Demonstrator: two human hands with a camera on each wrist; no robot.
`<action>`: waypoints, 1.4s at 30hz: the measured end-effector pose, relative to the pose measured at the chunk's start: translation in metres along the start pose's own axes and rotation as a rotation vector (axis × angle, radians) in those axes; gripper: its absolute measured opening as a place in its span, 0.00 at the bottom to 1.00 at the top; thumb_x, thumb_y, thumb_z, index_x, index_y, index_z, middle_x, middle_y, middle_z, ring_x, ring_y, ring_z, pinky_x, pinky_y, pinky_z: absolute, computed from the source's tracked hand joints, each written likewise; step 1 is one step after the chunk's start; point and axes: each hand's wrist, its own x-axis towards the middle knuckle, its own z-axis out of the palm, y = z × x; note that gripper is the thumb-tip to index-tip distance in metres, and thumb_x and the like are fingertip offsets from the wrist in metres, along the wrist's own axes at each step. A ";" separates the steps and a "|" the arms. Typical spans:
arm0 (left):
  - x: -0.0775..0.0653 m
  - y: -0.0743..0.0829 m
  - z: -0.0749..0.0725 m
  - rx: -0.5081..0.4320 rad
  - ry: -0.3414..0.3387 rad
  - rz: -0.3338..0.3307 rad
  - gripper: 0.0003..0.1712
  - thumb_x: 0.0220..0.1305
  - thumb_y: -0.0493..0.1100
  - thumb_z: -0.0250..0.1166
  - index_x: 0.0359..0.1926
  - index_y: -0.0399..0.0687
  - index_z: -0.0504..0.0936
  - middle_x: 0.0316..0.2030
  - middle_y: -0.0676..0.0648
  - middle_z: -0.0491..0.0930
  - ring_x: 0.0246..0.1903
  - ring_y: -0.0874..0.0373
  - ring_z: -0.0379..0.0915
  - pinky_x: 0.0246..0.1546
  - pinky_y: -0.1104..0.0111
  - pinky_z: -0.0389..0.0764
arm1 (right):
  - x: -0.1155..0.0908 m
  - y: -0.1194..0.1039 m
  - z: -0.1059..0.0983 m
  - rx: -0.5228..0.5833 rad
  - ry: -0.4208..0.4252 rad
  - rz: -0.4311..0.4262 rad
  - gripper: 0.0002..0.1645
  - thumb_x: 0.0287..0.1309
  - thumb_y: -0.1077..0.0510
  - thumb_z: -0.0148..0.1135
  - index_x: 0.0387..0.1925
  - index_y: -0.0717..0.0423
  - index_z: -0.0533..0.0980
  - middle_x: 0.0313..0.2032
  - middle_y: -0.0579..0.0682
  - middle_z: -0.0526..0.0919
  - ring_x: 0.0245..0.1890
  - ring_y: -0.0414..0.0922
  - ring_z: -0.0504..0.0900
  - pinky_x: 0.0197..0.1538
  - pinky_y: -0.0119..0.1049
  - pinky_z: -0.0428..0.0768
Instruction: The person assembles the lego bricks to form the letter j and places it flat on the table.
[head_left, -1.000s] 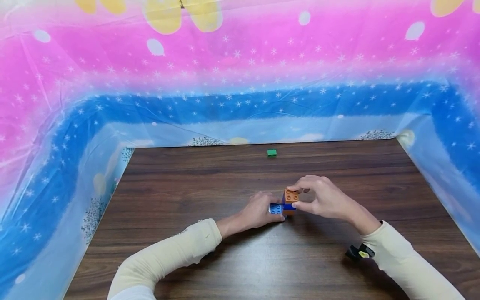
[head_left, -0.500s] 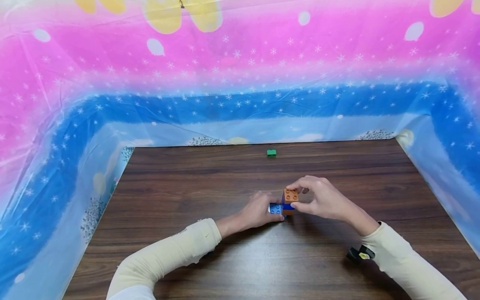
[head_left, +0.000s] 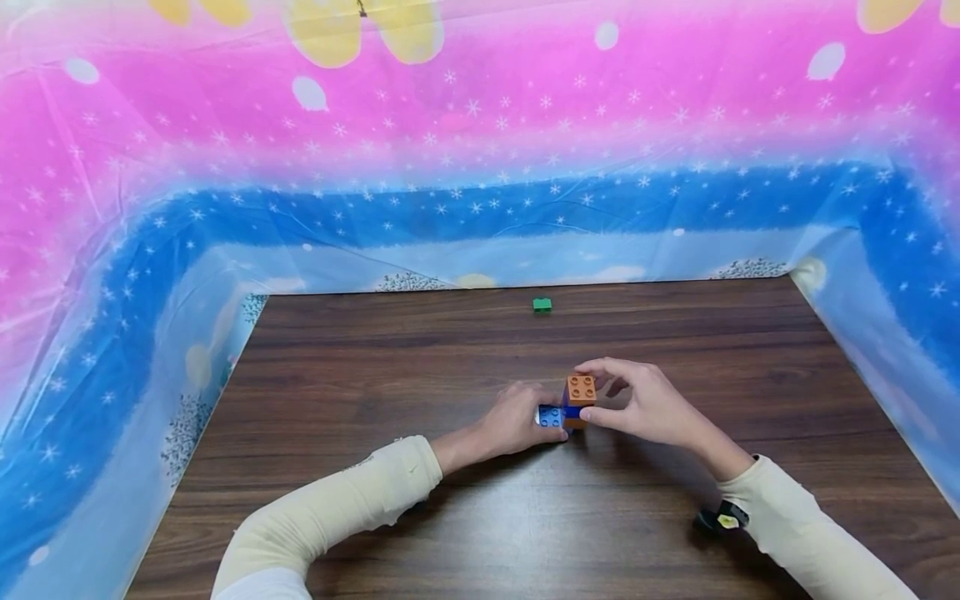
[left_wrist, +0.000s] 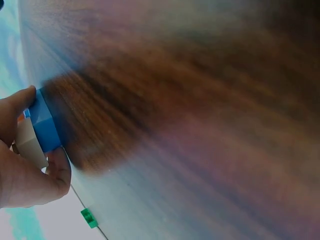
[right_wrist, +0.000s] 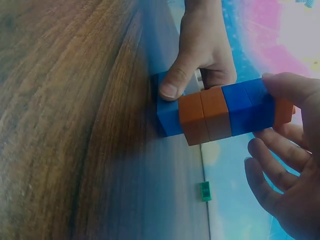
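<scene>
In the head view my left hand (head_left: pixel 516 421) grips a light blue toy brick (head_left: pixel 551 417) on the table, and a white brick (left_wrist: pixel 30 143) lies against it inside the hand. A column of bricks stands beside the light blue one: an orange brick (right_wrist: pixel 204 116) lowest, a dark blue brick (right_wrist: pixel 248 106) above it, and another orange brick (head_left: pixel 581 389) topmost. My right hand (head_left: pixel 647 404) is at the upper part of the column, thumb on the near side and index finger at the far side. Its other fingers hang loose; the index fingertip's contact is partly hidden.
A small green brick (head_left: pixel 542 305) lies near the far edge of the dark wood table (head_left: pixel 360 358). A pink and blue patterned cloth (head_left: pixel 480 192) hangs behind the table and along its sides. A black device (head_left: pixel 722 520) is strapped at the right wrist.
My right wrist has shifted slightly down in view, and its index finger no longer overlaps the top orange brick's studs. The left hand and the bricks stay nearly where they were.
</scene>
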 end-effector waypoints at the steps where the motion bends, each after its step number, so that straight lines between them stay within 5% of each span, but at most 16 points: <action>1: 0.000 0.000 0.000 0.001 -0.001 -0.001 0.25 0.59 0.55 0.76 0.53 0.50 0.87 0.41 0.53 0.87 0.34 0.65 0.74 0.44 0.66 0.72 | 0.000 0.000 0.000 0.002 0.005 0.007 0.32 0.56 0.48 0.77 0.61 0.48 0.79 0.43 0.41 0.86 0.41 0.46 0.84 0.39 0.41 0.83; 11: -0.001 -0.001 -0.001 0.008 -0.014 0.014 0.28 0.58 0.56 0.77 0.56 0.49 0.86 0.42 0.53 0.86 0.34 0.66 0.73 0.47 0.65 0.73 | 0.000 -0.003 0.001 0.006 0.018 0.012 0.23 0.56 0.49 0.77 0.54 0.45 0.82 0.41 0.38 0.86 0.41 0.41 0.84 0.44 0.44 0.83; 21: -0.016 -0.006 -0.007 -0.049 -0.017 -0.055 0.32 0.60 0.54 0.75 0.63 0.48 0.80 0.58 0.49 0.81 0.61 0.54 0.74 0.64 0.53 0.70 | 0.000 -0.003 0.001 0.008 0.017 0.017 0.23 0.56 0.49 0.77 0.54 0.45 0.82 0.41 0.36 0.86 0.40 0.38 0.83 0.44 0.46 0.84; 32: -0.034 -0.013 -0.012 -0.090 0.060 -0.075 0.29 0.60 0.49 0.76 0.61 0.47 0.81 0.55 0.49 0.82 0.50 0.56 0.77 0.52 0.60 0.75 | 0.000 -0.005 0.002 -0.006 0.023 0.024 0.25 0.57 0.49 0.76 0.55 0.47 0.82 0.43 0.38 0.86 0.40 0.38 0.83 0.45 0.46 0.83; 42: -0.036 -0.016 -0.017 -0.117 0.051 -0.117 0.25 0.63 0.51 0.73 0.59 0.47 0.83 0.48 0.50 0.85 0.41 0.60 0.77 0.41 0.65 0.75 | 0.005 0.000 0.005 0.024 0.050 0.050 0.29 0.58 0.49 0.76 0.60 0.50 0.80 0.39 0.41 0.87 0.41 0.42 0.85 0.45 0.44 0.83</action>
